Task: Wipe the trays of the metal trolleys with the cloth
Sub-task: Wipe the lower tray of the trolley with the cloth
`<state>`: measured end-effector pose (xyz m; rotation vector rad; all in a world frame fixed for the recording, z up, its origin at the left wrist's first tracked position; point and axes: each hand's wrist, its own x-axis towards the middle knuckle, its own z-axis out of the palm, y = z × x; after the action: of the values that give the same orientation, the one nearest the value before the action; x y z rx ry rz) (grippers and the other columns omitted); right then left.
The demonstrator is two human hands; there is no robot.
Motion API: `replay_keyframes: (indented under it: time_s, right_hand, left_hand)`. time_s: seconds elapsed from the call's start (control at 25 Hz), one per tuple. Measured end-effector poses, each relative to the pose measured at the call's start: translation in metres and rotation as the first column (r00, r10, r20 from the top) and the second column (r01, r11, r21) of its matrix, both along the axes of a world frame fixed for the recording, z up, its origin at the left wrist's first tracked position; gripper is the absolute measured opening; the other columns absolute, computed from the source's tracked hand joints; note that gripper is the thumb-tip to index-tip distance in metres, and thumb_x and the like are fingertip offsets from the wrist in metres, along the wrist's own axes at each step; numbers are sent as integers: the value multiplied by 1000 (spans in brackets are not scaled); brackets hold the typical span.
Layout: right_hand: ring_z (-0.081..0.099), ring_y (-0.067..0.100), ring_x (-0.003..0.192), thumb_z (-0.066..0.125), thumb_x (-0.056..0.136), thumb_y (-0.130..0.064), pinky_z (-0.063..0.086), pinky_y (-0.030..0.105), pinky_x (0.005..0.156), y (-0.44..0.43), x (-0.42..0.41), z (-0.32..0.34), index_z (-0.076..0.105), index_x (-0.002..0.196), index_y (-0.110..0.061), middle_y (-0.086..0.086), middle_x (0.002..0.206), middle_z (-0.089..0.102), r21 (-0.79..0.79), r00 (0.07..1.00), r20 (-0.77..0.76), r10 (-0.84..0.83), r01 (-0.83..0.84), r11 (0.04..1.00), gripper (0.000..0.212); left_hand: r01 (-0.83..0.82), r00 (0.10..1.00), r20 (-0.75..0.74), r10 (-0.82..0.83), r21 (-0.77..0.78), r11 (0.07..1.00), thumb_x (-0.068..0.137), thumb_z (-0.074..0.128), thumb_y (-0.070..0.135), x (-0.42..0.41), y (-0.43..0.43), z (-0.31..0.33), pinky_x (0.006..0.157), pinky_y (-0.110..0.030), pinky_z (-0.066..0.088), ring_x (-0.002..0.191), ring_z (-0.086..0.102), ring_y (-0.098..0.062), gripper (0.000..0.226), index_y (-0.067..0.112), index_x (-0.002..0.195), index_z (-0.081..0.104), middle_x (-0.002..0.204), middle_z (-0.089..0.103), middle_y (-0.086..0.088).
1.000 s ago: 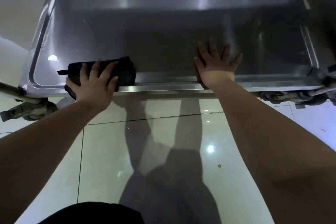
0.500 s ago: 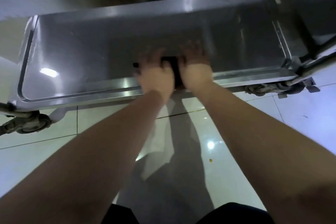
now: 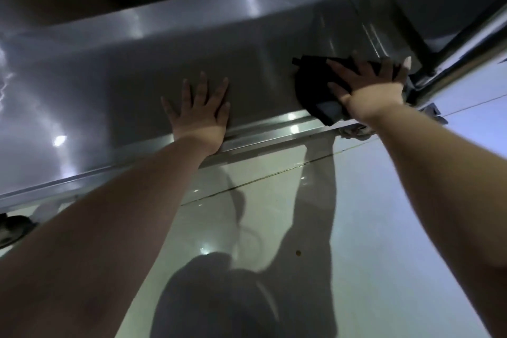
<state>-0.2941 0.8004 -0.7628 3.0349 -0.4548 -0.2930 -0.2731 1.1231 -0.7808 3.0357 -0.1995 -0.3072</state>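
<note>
Tray [image 3: 109, 85] wipe underway: cloth [image 3: 312, 90] pressed under flat right hand [image 3: 367, 88], left hand [image 3: 199, 111] braced, grips released; leftward sweep needed next.

Head camera tilts steeply down, close over the tray [image 3: 137, 68] and floor [image 3: 439, 173].

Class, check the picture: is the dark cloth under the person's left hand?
No: the cloth lies under the right hand, while the left hand rests flat on bare tray.
</note>
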Motion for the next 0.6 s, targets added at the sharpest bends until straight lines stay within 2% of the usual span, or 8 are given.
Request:
replay_keyframes:
  time_s: [0.08,0.24,0.28,0.36,0.48,0.6]
  right_hand:
    - [6,49,143,15,89,-69,-6,71,108,43,2,-1,4,145,-59,-1,163,11,12,999,18,-43,42,999,58]
    - [0,53,143,12,76,-85,-18,74,100,152,-10,-3,2,147,-56,0,164,5,37,971,32,235,-236,971,77]
    - [-2,52,143,14,76,-85,-18,73,101,151,-11,-1,2,146,-57,-1,164,4,43,959,36,281,-282,958,76]
    - [-2,49,144,16,79,-82,-16,71,104,116,-12,-2,3,145,-59,-5,164,5,35,949,76,307,-310,950,71]
    - [3,48,144,18,80,-81,-10,68,109,49,-14,-8,4,143,-62,-6,163,8,-14,968,103,227,-227,974,68]
    - [4,50,143,19,84,-79,-9,69,109,27,28,-10,5,144,-61,-3,163,11,-16,979,96,178,-177,984,64]
  left_hand:
    - [-2,999,34,2,19,1000,99,14,52,-2,2,-4,112,-66,-10,150,-11,-25,51,57,147,-4,163,-10,13]
    - [-30,998,53,27,54,998,99,20,42,1,6,-5,113,-66,-7,150,-11,-24,55,43,153,10,163,-10,12]
    - [-31,998,58,28,48,998,99,20,41,1,7,-5,113,-66,-5,150,-11,-24,55,41,153,12,163,-10,11]
    - [-24,998,64,23,12,1000,99,17,44,-1,9,-4,113,-66,-5,150,-10,-25,54,48,151,5,163,-9,12]
    - [-8,998,64,8,-2,1000,98,13,48,-3,6,-4,113,-67,-6,150,-8,-27,52,60,145,-8,163,-9,14]
    - [2,996,91,-3,9,1000,96,9,51,-5,5,-6,113,-67,-4,150,-7,-28,52,61,144,-11,163,-8,14]
